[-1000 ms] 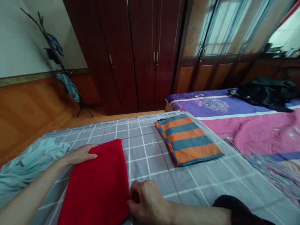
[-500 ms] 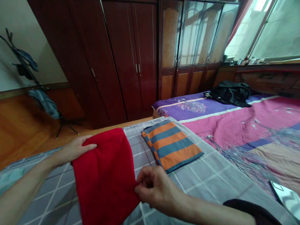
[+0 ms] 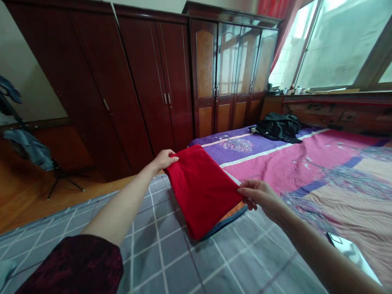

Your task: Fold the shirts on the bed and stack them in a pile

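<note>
A folded red cloth [image 3: 202, 187], perhaps a garment, is stretched between my two hands over the striped cloth. My left hand [image 3: 164, 160] pinches its far left corner, thumb on top. At its right corner, my right hand [image 3: 257, 193] grips the edge between thumb and fingers. Beneath it, the orange and blue-grey striped folded cloth [image 3: 234, 212] shows only along its near right edge; the rest is hidden. I cannot tell how much of the red cloth rests on it. Both are over a grey checked bedspread [image 3: 148, 251].
To the right lies a pink and purple quilt [image 3: 257, 162] with a black garment [image 3: 277, 127] on it. A phone [image 3: 352, 255] lies near my right forearm. Dark red wardrobes [image 3: 142, 80] line the back. A coat stand [image 3: 57, 169] stands at left.
Both hands have carried the red cloth away from me and to the right, from beside the striped cloth to over it, covering most of it. The view has shifted to the right and up.
</note>
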The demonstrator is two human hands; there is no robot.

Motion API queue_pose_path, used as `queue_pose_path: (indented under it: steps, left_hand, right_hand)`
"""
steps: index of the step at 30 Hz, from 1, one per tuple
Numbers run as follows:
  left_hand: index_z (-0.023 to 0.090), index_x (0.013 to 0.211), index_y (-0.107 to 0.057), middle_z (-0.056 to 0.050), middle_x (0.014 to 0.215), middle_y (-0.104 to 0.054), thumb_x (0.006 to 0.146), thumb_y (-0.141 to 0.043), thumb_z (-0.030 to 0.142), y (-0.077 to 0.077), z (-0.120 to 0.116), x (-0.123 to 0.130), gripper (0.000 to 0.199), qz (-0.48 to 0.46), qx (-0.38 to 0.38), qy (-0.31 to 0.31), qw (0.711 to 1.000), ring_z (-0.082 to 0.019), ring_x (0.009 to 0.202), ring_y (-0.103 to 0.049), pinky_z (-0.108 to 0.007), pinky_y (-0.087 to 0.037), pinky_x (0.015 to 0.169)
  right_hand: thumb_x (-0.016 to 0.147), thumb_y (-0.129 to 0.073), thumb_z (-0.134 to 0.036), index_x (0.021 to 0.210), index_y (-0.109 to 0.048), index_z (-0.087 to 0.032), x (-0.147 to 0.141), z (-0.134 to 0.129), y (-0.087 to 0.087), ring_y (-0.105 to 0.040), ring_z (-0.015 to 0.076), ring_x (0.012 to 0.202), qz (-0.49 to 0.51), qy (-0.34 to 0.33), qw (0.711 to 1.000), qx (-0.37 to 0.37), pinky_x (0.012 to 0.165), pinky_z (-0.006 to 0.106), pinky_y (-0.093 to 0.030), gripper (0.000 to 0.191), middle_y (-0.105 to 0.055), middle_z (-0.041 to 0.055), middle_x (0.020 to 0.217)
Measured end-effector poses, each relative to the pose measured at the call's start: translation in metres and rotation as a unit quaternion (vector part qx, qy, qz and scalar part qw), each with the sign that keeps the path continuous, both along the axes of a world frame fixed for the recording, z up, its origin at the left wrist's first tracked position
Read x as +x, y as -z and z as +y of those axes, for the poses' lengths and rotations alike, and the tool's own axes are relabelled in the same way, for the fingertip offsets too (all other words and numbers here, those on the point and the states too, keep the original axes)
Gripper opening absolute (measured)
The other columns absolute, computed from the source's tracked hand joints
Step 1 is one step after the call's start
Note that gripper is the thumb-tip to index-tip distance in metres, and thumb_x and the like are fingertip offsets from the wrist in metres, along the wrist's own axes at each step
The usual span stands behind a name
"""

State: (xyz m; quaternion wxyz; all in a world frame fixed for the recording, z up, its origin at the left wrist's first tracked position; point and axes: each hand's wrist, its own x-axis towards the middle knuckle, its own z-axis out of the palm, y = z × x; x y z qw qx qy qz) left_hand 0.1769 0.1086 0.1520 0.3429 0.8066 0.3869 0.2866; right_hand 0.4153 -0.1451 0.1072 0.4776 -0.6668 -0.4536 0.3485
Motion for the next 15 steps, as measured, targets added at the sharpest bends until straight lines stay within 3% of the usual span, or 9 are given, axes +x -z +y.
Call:
queue_pose_path:
  steps: [3,6,8,11,15]
  left_hand:
    - [0.011,0.096,-0.062,-0.011,0.094,-0.065,0.068,-0.066,0.026,0.036,0.002,0.011,0.031,0.059,0.055,-0.044,0.996,-0.024,0.089,-0.061,-0.034,-0.047,0.08]
    - [0.012,0.104,-0.06,-0.014,0.108,-0.061,0.07,-0.064,0.029,0.068,-0.011,-0.017,0.039,0.097,0.092,-0.051,0.99,-0.027,0.104,-0.057,-0.037,-0.043,0.092]
    - [0.012,0.11,-0.058,-0.015,0.115,-0.058,0.073,-0.06,0.032,0.086,-0.024,-0.052,0.042,0.112,0.111,-0.053,0.986,-0.028,0.111,-0.053,-0.039,-0.039,0.098]
    - [0.012,0.114,-0.055,-0.015,0.123,-0.052,0.079,-0.054,0.037,0.108,-0.042,-0.121,0.042,0.129,0.138,-0.076,0.979,-0.028,0.119,-0.047,-0.044,-0.033,0.105]
    - [0.018,0.117,-0.053,-0.011,0.126,-0.051,0.086,-0.046,0.044,0.129,-0.07,-0.214,0.041,0.183,0.195,-0.132,0.954,-0.025,0.121,-0.046,-0.044,-0.035,0.105]
  right_hand:
    - [0.071,-0.05,-0.034,0.065,-0.056,-0.017,0.023,0.005,0.042,-0.049,0.0112,0.038,-0.081,0.045,0.993,-0.068,0.038,0.022,-0.032,0.019,-0.053,-0.0012,0.045]
    - [0.071,-0.052,-0.029,0.072,-0.061,-0.015,0.038,0.001,0.066,-0.053,0.014,0.043,-0.133,0.085,0.984,-0.078,0.043,0.025,-0.036,0.017,-0.056,0.0,0.048]
    - [0.073,-0.053,-0.03,0.089,-0.064,-0.015,0.04,-0.003,0.067,-0.058,0.0165,0.054,-0.212,0.12,0.968,-0.057,0.051,0.027,-0.041,0.024,-0.063,0.0029,0.064]
    - [0.08,-0.051,-0.041,0.112,-0.059,-0.017,0.028,-0.002,0.052,-0.064,0.0216,0.072,-0.359,0.133,0.924,0.017,0.063,0.033,-0.046,0.041,-0.067,0.0085,0.091]
    - [0.086,-0.045,-0.048,0.125,-0.05,-0.014,-0.014,0.021,0.027,-0.058,0.028,0.104,-0.451,0.056,0.879,0.147,0.086,0.041,-0.047,0.052,-0.061,0.0152,0.114]
